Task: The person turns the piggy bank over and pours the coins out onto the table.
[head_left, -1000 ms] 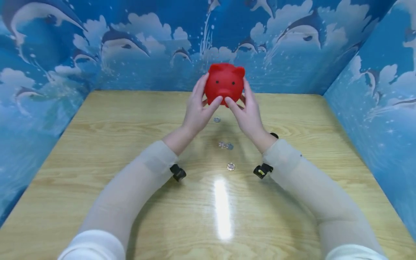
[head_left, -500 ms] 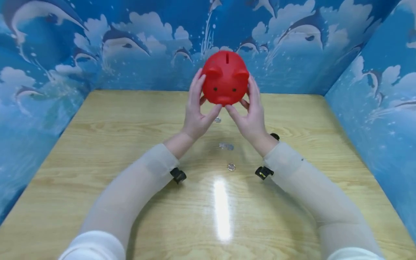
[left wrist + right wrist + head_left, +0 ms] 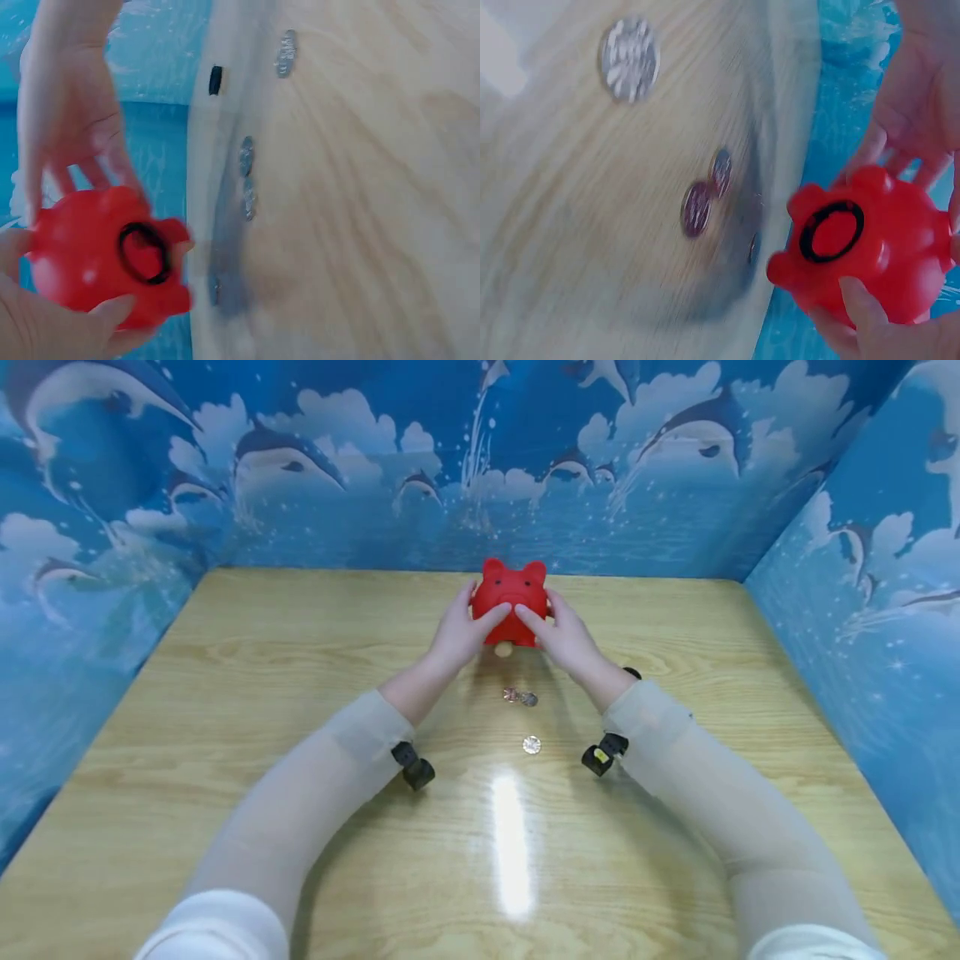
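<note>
Both hands hold a red piggy bank (image 3: 510, 589) above the far part of the table. My left hand (image 3: 459, 628) grips its left side, and my right hand (image 3: 566, 635) grips its right side, the two thumbs meeting on its front below the snout. In both wrist views the piggy bank's underside shows, with stubby feet and a black ring (image 3: 145, 253) around a round plug (image 3: 834, 232). Just below it in the head view is a small tan disc (image 3: 503, 649). Nearer on the table lie two coins (image 3: 520, 697) close together and a single silvery coin (image 3: 532, 745).
The wood-grain table (image 3: 225, 710) ends at a blue wall covering (image 3: 337, 518) printed with dolphins, which also runs along the right side. Black wrist devices (image 3: 412, 766) stick out from the sleeves. A bright light reflection (image 3: 512, 843) lies on the tabletop.
The piggy bank tilted forward, showing its top slot half a second ago, then came down and back, hiding the slot. Both hands moved down with it. The tan disc now appears beneath it.
</note>
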Demonstrator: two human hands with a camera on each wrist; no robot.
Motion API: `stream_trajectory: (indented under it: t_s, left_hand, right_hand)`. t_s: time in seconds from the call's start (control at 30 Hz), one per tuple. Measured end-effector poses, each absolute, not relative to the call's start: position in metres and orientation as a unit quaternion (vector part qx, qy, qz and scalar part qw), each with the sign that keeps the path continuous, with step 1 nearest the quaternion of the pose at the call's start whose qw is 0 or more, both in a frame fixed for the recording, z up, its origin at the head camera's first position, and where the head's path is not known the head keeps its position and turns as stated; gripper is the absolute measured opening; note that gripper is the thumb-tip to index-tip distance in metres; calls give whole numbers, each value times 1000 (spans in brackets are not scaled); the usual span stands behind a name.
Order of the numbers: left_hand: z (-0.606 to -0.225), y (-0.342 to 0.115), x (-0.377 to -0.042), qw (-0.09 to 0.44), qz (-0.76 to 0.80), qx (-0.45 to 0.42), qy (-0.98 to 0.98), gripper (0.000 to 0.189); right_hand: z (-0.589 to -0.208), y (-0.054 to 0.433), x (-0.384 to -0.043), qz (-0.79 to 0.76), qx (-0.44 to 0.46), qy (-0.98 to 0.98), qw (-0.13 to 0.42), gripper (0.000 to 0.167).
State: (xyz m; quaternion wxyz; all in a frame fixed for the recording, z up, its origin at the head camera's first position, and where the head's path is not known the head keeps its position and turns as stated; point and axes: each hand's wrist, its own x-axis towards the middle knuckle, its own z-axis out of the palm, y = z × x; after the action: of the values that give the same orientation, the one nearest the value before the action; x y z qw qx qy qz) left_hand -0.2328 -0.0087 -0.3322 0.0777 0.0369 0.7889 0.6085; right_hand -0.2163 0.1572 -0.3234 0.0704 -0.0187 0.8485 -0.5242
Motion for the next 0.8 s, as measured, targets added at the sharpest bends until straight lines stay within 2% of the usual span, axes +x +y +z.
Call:
stream_trajectory:
  t_s: [0.07,0.13,0.27,0.33,0.53,0.6,0.63,0.7,0.8]
  left_hand:
    - [-328,-11,-235,131,599,18,789,76]
    - [-318,-13,-235,153,597,20,787,76]
    - [-294,-17,-232,121,603,40,788,80]
    - [-287,-19,-231,109,606,33,787,82]
    - [-317,-22,-238,181,625,-21,759,82]
    - [-322,-21,-235,177,622,-12,763,81]
    - [-320,-21,-231,151,628,3,764,80]
    - [-309,-20,-220,54,651,81,753,79]
    - [-293,-20,-207,-154,636,268,707,82]
  right_hand:
    - [-322,158,-218,-506,-9,857,92,80]
    - [-316,159,-217,-501,-10,861,89,82]
    - [-296,159,-215,-510,-26,858,56,86]
    - [-289,158,-215,-516,-32,854,57,86]
    - [-309,155,-218,-516,-20,846,134,80]
    - [-316,154,-216,-519,-25,846,120,77]
    - [-316,154,-213,-530,-40,843,89,76]
    - [-312,154,-206,-553,-95,828,-16,77]
    - [-302,151,-195,-559,-225,764,-231,81]
